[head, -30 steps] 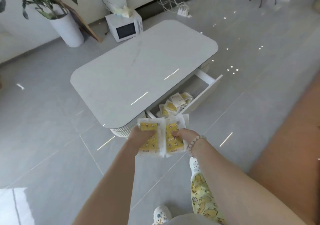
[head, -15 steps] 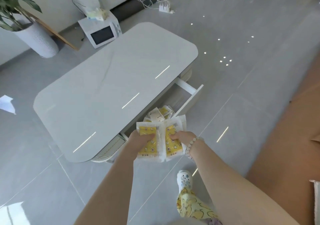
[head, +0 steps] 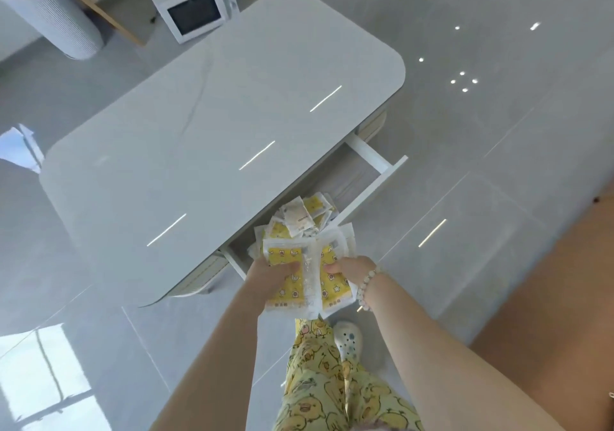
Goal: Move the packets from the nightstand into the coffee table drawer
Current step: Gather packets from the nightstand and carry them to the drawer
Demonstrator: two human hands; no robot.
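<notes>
**Caller:** Where are the hands?

**Me:** Both are out in front, low in the middle of my view. My left hand (head: 272,276) has its fingers curled round a yellow packet (head: 282,255) with a duck print. My right hand (head: 349,269) grips a second packet (head: 333,292), fingertips pressed on its face, with a bead bracelet (head: 367,285) on that wrist.

**Caller:** Are the two packets apart?

**Me:** No, they're touching, and their clear edges overlap between my hands. More white edges fan out behind the right one, but I cannot tell how many.

**Caller:** And the drawer?

**Me:** The drawer (head: 369,191) is open, pulled out from the coffee table (head: 216,115) toward four o'clock. A heap of packets (head: 299,218) lies in its near end, at twelve o'clock from my hands. It sits just beyond the ones I'm holding. The grey drawer bottom shows at one o'clock from the heap. From here, what I hold sits over the drawer's near corner.

**Caller:** What's around you?

**Me:** There's a white microwave (head: 196,8) on the floor (head: 481,125) at twelve o'clock, past the table. A ribbed white planter (head: 56,20) is at ten. At six, under my hands, are my duck-print trousers (head: 319,384) and a white clog (head: 349,339). A tan surface (head: 548,297) is at four.
</notes>
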